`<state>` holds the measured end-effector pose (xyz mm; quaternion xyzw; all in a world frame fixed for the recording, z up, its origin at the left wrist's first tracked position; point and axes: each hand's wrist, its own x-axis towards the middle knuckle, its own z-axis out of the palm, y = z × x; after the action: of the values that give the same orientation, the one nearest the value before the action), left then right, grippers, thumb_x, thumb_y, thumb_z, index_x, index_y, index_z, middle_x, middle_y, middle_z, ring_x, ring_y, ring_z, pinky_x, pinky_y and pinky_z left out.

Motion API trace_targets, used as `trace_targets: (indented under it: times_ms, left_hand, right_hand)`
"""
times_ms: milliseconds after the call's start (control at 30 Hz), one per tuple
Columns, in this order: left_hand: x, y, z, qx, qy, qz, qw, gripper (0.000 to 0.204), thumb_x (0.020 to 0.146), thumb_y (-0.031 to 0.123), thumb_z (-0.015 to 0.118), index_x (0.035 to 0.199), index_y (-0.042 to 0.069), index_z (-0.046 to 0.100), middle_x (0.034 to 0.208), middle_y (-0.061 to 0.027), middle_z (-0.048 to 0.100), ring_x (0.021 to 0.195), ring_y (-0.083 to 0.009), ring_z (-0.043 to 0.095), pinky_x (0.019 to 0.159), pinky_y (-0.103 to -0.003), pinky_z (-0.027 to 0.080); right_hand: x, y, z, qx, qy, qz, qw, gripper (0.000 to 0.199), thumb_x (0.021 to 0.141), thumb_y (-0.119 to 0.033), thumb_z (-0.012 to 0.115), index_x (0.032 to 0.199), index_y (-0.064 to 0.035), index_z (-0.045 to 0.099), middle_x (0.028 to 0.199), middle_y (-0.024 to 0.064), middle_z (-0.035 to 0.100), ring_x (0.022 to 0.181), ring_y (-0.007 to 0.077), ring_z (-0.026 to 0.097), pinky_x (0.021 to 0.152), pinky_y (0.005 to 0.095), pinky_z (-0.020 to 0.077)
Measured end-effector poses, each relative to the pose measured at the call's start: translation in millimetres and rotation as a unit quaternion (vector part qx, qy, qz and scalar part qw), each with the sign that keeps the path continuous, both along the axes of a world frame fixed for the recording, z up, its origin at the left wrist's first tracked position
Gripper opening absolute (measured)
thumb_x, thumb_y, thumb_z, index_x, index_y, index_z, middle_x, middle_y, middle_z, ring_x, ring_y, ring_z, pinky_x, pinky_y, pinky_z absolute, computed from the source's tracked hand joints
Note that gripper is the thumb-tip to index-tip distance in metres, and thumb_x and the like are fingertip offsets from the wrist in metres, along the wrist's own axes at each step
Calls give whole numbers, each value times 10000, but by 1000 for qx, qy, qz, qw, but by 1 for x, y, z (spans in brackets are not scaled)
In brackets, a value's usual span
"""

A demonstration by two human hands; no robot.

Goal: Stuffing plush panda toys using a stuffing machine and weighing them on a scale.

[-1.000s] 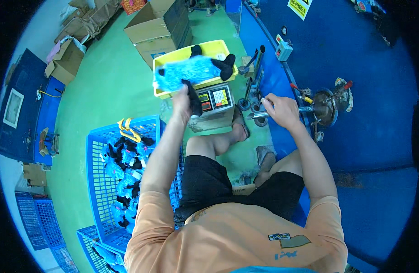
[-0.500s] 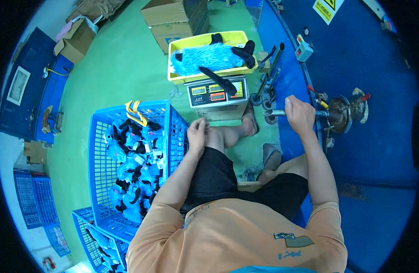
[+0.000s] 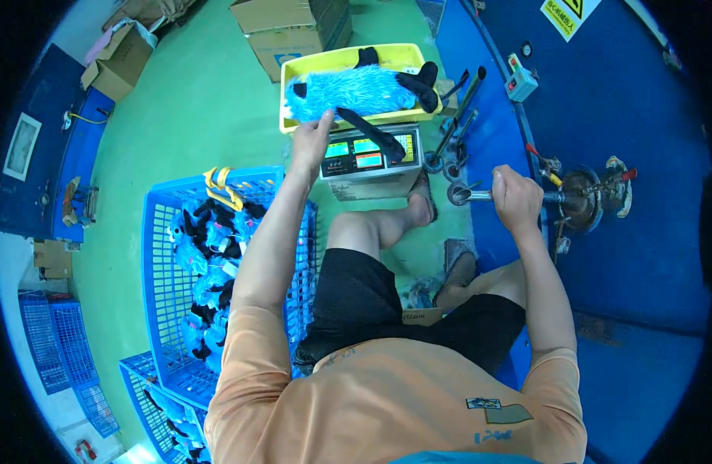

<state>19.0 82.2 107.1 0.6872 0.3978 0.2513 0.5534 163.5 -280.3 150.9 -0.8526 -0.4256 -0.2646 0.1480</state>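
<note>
- Head view, setting: green floor point(image 3: 209, 100) on my left, blue machine housing point(image 3: 626, 255) on my right; cardboard boxes point(image 3: 294, 31) at the far edge.
- Yellow tray point(image 3: 337, 58): sits on top of a weighing scale point(image 3: 367, 158) directly ahead of me, past my knees.
- Blue furry toy point(image 3: 356, 89): lies across the yellow tray, black limbs at both ends, one black limb drooping over the scale's display.
- Left hand point(image 3: 310, 143): arm stretched forward, fingers point(image 3: 323, 120) touching the near left edge of the furry toy at the tray's rim; I cannot tell whether they have closed on the fur.
- Right hand point(image 3: 514, 197): fist wrapped fully round a metal nozzle point(image 3: 468, 195) that juts out horizontally from a round fitting on the blue housing.
- Blue crate point(image 3: 166, 286): on the floor beside my left leg, holding a heap of further blue-and-black furry toys; more blue crates stacked nearer the lower left.
</note>
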Motion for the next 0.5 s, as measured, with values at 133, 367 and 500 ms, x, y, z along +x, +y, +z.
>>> trace_targets:
  times_ms: [133, 367, 500]
  left_hand:
    - [27, -10, 11, -18, -57, -11, 998, 388, 977, 368, 605, 970, -3, 717, 779, -45, 602, 684, -129, 505, 617, -282, 425]
    - [42, -30, 38, -40, -162, -29, 986, 301, 986, 289, 596, 1000, 4, 689, 840, -57, 636, 744, -129, 545, 702, -265, 440]
    - [26, -44, 57, -52, -226, -51, 971, 252, 990, 244, 590, 1016, 7, 673, 875, -64, 656, 778, -129, 568, 750, -256, 448]
  right_hand:
    - [2, -1, -1, -6, -1, -6, 1000, 179, 937, -214, 568, 791, -122, 613, 628, 70, 640, 495, 307, 553, 515, 396, 443]
    - [-3, -2, 6, -40, 20, -29, 999, 203, 945, -246, 570, 808, -106, 626, 639, 74, 652, 510, 328, 567, 522, 398, 453]
    - [-5, -1, 12, -62, 107, -75, 989, 249, 955, -298, 581, 848, -81, 641, 675, 87, 674, 571, 357, 604, 560, 434, 471]
